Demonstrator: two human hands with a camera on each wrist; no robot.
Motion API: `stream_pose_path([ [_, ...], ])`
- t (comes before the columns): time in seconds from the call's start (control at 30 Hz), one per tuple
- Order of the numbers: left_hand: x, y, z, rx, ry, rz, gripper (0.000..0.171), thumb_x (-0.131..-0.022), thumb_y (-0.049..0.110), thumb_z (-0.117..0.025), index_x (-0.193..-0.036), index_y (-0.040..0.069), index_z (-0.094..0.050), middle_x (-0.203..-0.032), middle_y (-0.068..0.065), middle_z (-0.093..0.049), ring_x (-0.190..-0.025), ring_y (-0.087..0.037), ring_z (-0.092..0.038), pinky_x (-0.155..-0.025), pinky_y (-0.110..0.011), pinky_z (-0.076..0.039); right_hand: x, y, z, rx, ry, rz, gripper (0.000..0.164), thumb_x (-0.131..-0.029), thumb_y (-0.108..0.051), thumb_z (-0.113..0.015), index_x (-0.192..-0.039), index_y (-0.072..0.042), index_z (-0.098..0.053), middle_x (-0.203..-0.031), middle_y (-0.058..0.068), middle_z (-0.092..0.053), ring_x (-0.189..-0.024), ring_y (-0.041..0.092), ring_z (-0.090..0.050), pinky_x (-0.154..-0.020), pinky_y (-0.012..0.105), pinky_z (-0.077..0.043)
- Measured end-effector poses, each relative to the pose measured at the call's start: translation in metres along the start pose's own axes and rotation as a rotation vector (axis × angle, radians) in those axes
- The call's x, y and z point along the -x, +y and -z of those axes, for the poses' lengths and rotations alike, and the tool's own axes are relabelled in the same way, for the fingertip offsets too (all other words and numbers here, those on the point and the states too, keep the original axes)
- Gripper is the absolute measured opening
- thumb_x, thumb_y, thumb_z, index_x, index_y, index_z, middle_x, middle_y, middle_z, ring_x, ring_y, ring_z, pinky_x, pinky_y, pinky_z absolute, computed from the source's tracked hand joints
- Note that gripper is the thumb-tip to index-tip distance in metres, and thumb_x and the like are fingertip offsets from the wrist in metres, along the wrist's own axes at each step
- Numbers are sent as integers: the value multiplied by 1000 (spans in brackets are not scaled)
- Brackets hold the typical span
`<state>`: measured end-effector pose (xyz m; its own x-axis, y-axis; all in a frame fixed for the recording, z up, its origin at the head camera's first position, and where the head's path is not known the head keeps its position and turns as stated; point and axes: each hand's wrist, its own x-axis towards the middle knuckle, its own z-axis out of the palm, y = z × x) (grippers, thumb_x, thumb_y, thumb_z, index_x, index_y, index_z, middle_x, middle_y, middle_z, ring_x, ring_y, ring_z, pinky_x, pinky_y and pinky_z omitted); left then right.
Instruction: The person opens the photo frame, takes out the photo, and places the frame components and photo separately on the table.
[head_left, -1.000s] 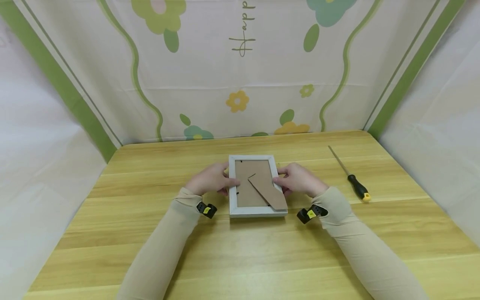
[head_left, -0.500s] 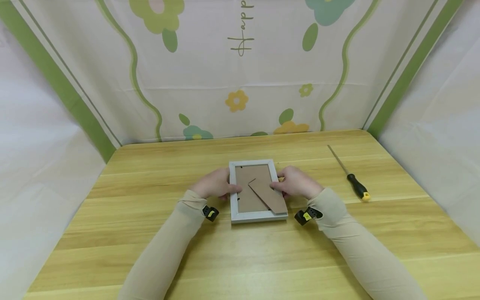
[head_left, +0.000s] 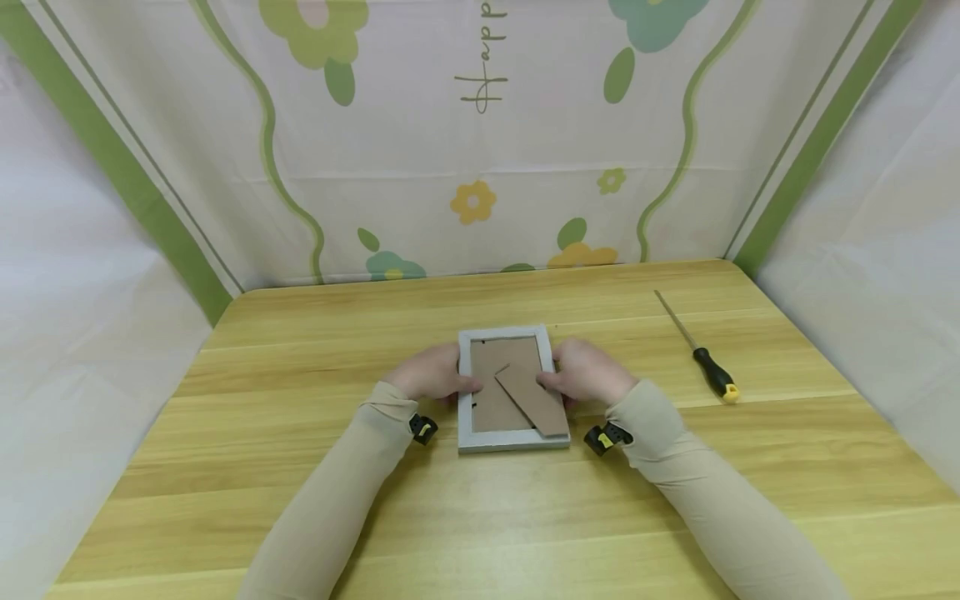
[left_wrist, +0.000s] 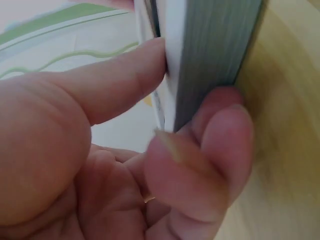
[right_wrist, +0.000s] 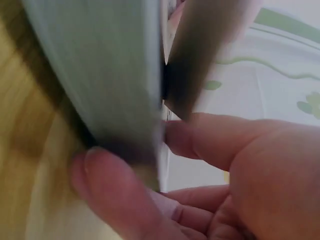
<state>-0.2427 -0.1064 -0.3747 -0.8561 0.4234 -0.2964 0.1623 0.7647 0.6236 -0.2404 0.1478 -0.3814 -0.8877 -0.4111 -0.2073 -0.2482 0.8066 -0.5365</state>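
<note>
Pinched a pale-grey rectangular picture frame (head_left: 498,438), left hand (head_left: 433,373) and right hand (head_left: 588,371), opposite sides.
Had it back-up, on or barely above the yellow wood-grain table (head_left: 480,525). Probably risked bending that flat brown cardboard flap (head_left: 538,404) with a right thumb (right_wrist: 215,140) so close.

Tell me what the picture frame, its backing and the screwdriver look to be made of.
Frame: probably painted wood or composite, matte pale grey, from the fine streaks along its side.
Backing: likely fibreboard or cardboard, being flat, brown and dull.
Screwdriver: shaft apparently metal, thin and greyish; handle probably plastic, moulded-looking, black and yellow.
</note>
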Motion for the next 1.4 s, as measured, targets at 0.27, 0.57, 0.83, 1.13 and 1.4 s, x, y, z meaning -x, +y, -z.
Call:
stream_pose_path([
  [0.27,-2,-3,-1,-32,27,28,26,-93,22,-72,-106,4,-61,-79,-6,-66,-63,-19,-61,-56,-28,-50,-5,4,-3,-8,-2,-8,24,-98,-24,-64,-86,-3,-66,-58,3,-65,-46,16,-64,-50,27,-52],
  [0.57,2,-7,3,22,35,12,45,-89,21,-77,-125,5,-56,-89,-7,-67,-67,-21,-64,-62,-30,-53,-4,8,5,-12,-22,-21,29,-99,-27,-62,-105,1,-68,-62,5,-65,-51,17,-63,-52,28,-52],
  [0.83,19,-8,13,-166,35,-79,97,-78,30,-85,-156,9,-30,-141,-16,-52,-127,-31,-50,-105,-44,-42,20,41,69,58,151,-84,54,-102,-29,-54,-142,7,-47,-87,13,-72,-73,25,-68,-65,37,-54],
  [1.13,22,-22,-5,-328,-37,-161,112,-72,50,-84,-159,13,-22,-164,-10,-12,-145,-48,-10,-114,-58,-21,63,120,117,223,192,-251,65,-99,-38,-55,-137,15,-47,-136,38,-46,-121,57,-45,-97,67,-37],
  [1.4,23,-16,-3,-322,-61,-161,111,-75,48,-83,-158,10,-20,-164,-9,-9,-143,-50,-15,-115,-54,-22,77,147,123,234,103,-341,75,-94,-48,-59,-130,18,-51,-135,38,-46,-121,61,-41,-94,68,-39],
])
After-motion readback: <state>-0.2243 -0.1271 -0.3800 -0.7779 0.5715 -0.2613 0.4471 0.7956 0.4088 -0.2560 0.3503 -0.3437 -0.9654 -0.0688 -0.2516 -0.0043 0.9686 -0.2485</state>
